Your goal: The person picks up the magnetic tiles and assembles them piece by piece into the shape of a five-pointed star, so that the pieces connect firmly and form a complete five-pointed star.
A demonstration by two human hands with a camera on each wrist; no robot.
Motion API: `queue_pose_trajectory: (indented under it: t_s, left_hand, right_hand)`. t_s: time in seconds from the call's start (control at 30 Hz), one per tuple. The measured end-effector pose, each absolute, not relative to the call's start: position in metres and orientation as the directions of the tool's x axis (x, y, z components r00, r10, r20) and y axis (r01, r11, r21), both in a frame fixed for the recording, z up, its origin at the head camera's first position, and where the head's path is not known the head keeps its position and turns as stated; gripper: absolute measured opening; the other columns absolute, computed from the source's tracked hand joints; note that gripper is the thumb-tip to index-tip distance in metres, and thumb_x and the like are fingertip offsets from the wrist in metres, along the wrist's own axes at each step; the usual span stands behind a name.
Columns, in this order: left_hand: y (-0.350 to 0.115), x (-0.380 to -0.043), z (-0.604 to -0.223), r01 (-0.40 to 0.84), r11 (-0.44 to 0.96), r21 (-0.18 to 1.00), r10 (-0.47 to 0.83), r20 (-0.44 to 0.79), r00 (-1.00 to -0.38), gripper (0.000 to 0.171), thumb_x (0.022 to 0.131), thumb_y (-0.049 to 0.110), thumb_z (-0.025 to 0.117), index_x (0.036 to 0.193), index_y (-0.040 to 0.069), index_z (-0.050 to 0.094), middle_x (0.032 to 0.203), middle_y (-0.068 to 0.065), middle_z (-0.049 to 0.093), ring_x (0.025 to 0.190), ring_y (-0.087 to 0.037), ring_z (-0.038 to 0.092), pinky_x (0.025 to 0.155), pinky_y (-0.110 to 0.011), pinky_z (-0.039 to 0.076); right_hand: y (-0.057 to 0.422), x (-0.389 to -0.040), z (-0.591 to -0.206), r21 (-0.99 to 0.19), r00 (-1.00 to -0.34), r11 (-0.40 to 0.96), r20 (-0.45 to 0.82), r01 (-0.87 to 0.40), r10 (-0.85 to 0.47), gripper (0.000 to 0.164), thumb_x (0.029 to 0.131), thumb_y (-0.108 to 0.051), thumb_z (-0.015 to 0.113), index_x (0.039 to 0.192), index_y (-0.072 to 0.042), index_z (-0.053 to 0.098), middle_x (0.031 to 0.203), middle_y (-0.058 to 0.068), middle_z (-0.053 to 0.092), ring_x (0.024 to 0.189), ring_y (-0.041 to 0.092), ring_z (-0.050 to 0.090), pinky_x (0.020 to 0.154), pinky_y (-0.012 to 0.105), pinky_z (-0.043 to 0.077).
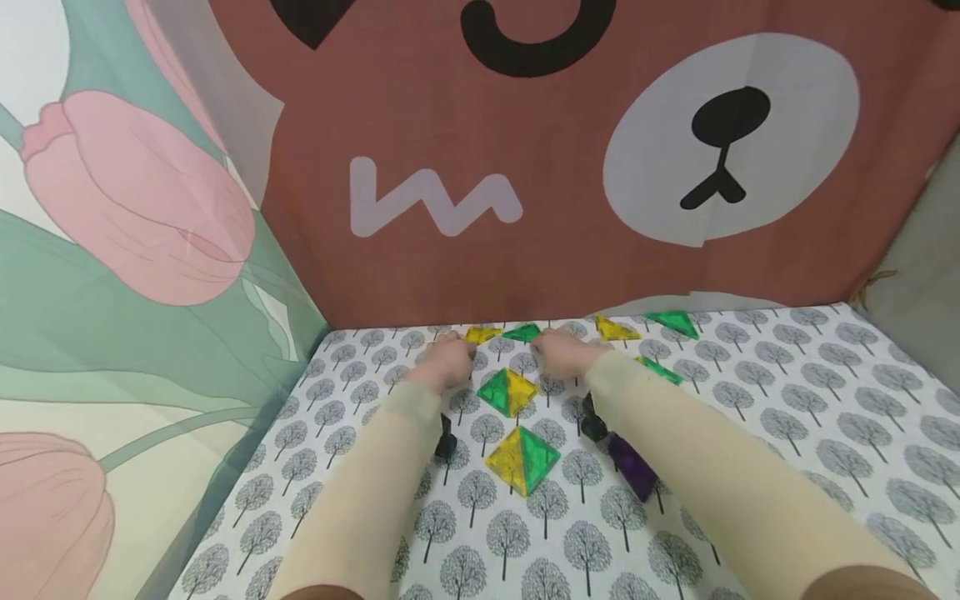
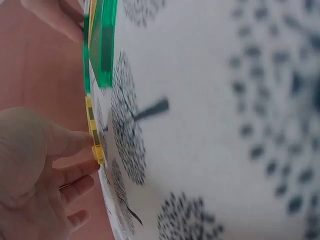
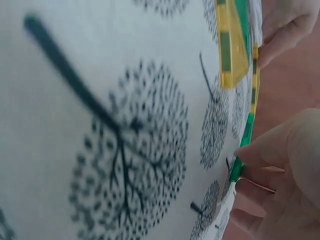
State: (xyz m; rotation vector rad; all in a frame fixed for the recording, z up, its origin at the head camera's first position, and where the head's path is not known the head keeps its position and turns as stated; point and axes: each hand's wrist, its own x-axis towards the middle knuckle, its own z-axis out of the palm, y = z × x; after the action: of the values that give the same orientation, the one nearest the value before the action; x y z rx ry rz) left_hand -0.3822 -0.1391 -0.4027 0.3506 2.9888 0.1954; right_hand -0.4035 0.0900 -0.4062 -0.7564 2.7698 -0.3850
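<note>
At the far edge of the tree-print cloth, my left hand [image 1: 447, 360] pinches the outer corner of a yellow translucent triangular tile [image 2: 93, 131] between thumb and fingertip. Beside it, a green triangular tile [image 3: 246, 131] has its outer corner pinched by my right hand [image 1: 564, 352]. In the right wrist view the two tiles lie end to end, low at the cloth. Nearer to me, a green tile [image 1: 493, 392] and a yellow tile [image 1: 521, 391] form a diamond between the hands. Closer still, another yellow tile [image 1: 507, 462] and green tile [image 1: 538, 460] make a second diamond.
Right of my right hand lie a yellow triangle [image 1: 615, 330], a green triangle [image 1: 675, 323] and another green piece [image 1: 662, 371] partly behind the sleeve. A purple tile [image 1: 632, 467] shows beside my right forearm. A brown bear-print curtain [image 1: 450, 275] rises behind the far edge.
</note>
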Motion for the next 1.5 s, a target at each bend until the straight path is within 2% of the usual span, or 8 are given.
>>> queue_pose_trajectory:
  t_s: [0.13, 0.53, 0.67, 0.87, 1.03, 1.1, 1.23, 1.5]
  left_hand:
    - [-0.134, -0.383, -0.405, 0.232, 0.967, 0.104, 0.243, -0.117, -0.963, 0.051, 0.094, 0.003, 0.048, 0.144, 0.011, 0.053, 0.149, -0.014, 0.04, 0.141, -0.033, 0.028, 0.118, -0.05, 0.019]
    - [-0.13, -0.377, -0.402, 0.234, 0.962, 0.14, 0.254, -0.149, -0.956, 0.059, 0.093, 0.002, 0.05, 0.15, 0.016, 0.045, 0.153, -0.011, 0.041, 0.143, -0.035, 0.029, 0.118, -0.05, 0.016]
    - [-0.128, -0.378, -0.404, 0.25, 0.957, 0.146, 0.27, -0.139, -0.953, 0.051, 0.098, 0.008, 0.048, 0.148, 0.017, 0.049, 0.15, -0.007, 0.045, 0.142, -0.032, 0.032, 0.119, -0.05, 0.016]
    - [-0.124, -0.377, -0.407, 0.296, 0.947, 0.125, 0.312, -0.135, -0.941, 0.044, 0.105, 0.02, 0.042, 0.149, 0.02, 0.046, 0.153, -0.002, 0.042, 0.144, -0.032, 0.027, 0.118, -0.052, 0.015]
    - [-0.12, -0.375, -0.407, 0.322, 0.937, 0.137, 0.34, -0.14, -0.93, 0.044, 0.107, 0.022, 0.036, 0.151, 0.021, 0.043, 0.156, 0.0, 0.036, 0.145, -0.036, 0.022, 0.117, -0.057, 0.014]
    - [-0.119, -0.375, -0.407, 0.327, 0.934, 0.146, 0.346, -0.138, -0.928, 0.044, 0.107, 0.022, 0.035, 0.151, 0.021, 0.043, 0.157, 0.0, 0.036, 0.145, -0.038, 0.021, 0.117, -0.058, 0.014]
    - [-0.114, -0.375, -0.408, 0.324, 0.934, 0.148, 0.345, -0.147, -0.927, 0.045, 0.108, 0.022, 0.033, 0.152, 0.021, 0.042, 0.158, -0.001, 0.034, 0.145, -0.039, 0.02, 0.117, -0.058, 0.014]
    - [-0.093, -0.378, -0.408, 0.339, 0.929, 0.15, 0.362, -0.176, -0.915, 0.045, 0.108, 0.022, 0.034, 0.152, 0.021, 0.04, 0.158, -0.001, 0.033, 0.146, -0.037, 0.021, 0.118, -0.055, 0.014]
  right_hand:
    - [0.081, -0.402, -0.407, -0.335, -0.825, 0.819, -0.168, -0.466, -0.539, 0.049, 0.097, -0.005, 0.057, 0.144, 0.004, 0.046, 0.143, 0.021, 0.047, 0.134, 0.038, 0.04, 0.112, 0.048, 0.034]
    - [0.068, -0.395, -0.406, -0.488, -0.849, 0.8, -0.196, -0.349, -0.49, 0.059, 0.095, 0.0, 0.055, 0.151, -0.002, 0.037, 0.151, 0.017, 0.04, 0.141, 0.038, 0.029, 0.114, 0.049, 0.031]
    - [0.065, -0.398, -0.41, -0.489, -0.842, 0.794, -0.195, -0.361, -0.503, 0.066, 0.093, 0.005, 0.051, 0.154, -0.007, 0.032, 0.154, 0.016, 0.036, 0.139, 0.035, 0.035, 0.1, 0.042, 0.044]
    - [0.061, -0.397, -0.412, -0.47, -0.825, 0.788, -0.192, -0.399, -0.532, 0.063, 0.097, 0.004, 0.042, 0.157, -0.01, 0.027, 0.154, 0.015, 0.037, 0.123, 0.034, 0.052, 0.088, 0.038, 0.047]
    - [0.061, -0.393, -0.41, -0.526, -0.798, 0.75, -0.201, -0.401, -0.568, 0.064, 0.097, 0.008, 0.037, 0.157, -0.007, 0.022, 0.156, 0.016, 0.033, 0.129, 0.035, 0.047, 0.101, 0.042, 0.044]
    - [0.061, -0.392, -0.409, -0.533, -0.788, 0.739, -0.2, -0.411, -0.583, 0.064, 0.097, 0.008, 0.036, 0.157, -0.006, 0.021, 0.157, 0.016, 0.031, 0.141, 0.033, 0.033, 0.111, 0.044, 0.036]
    - [0.062, -0.391, -0.408, -0.527, -0.786, 0.74, -0.199, -0.418, -0.585, 0.063, 0.097, 0.007, 0.036, 0.157, -0.004, 0.019, 0.157, 0.017, 0.03, 0.143, 0.034, 0.028, 0.116, 0.047, 0.026]
    - [0.079, -0.385, -0.408, -0.53, -0.82, 0.773, -0.224, -0.35, -0.526, 0.07, 0.093, 0.011, 0.038, 0.158, -0.006, 0.017, 0.158, 0.017, 0.029, 0.14, 0.032, 0.034, 0.107, 0.042, 0.039]
